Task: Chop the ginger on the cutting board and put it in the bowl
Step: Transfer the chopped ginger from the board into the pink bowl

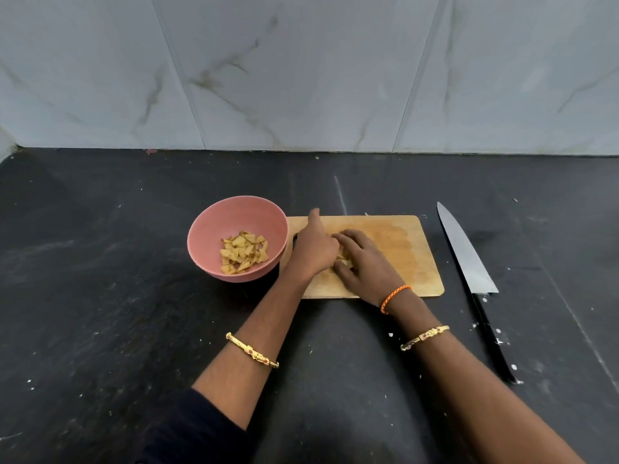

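Ginger pieces, pale yellow and cut small, lie in a little heap on the wooden cutting board, toward the board's left half, and only a few of them show between the two hands that close in around them. The left hand stands on its edge at the heap's left side, palm turned toward the pieces, with one digit stretched away toward the board's far edge; whether its other fingers curl round any ginger cannot be told, since they are hidden behind the hand itself. The right hand lies over the heap from the right, fingers bent down onto the board and cupped against the pieces, its fingertips meeting the left hand. More chopped ginger already sits in the pink bowl, which stands just beside the board's left end, touching or nearly touching it. A large knife with a black handle lies on the dark countertop to the right of the board, apart from it, blade pointing away from the person. Gold bangles ring both forearms, and an orange cord band circles the right wrist. Behind the board rises a pale marble-patterned wall.
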### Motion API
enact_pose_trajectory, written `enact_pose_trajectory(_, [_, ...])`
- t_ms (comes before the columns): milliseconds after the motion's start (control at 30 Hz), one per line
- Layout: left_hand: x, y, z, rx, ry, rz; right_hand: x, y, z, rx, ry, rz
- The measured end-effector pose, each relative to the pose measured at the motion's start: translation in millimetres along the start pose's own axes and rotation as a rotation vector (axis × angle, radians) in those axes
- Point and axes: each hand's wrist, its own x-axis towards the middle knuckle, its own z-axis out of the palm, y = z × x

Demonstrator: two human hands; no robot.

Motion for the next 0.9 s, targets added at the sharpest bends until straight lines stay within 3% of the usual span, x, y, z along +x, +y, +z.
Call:
enact_pose_trajectory(300, [-6,-6,9,-0.202,0.151,0.002,-8,4,8,-0.036,0.075,-0.129])
enact_pose_trajectory(500, [-13,-12,21,-0.232,0.455,0.035,5,-4,8,-0.205,0.11,-0.129])
enact_pose_trajectory(667, [-15,-17,26,-0.188,0.424,0.04,1,10,-2,-0.448,0.247,0.01])
enact_pose_trajectory(767, [-16,-17,25,-0.172,0.377,0.053,5,15,-4,-0.425,0.299,0.164])
enact_pose_trajectory(900, [-17,-18,25,-0.163,0.36,0.065,9,9,-3,-0.456,0.269,0.179])
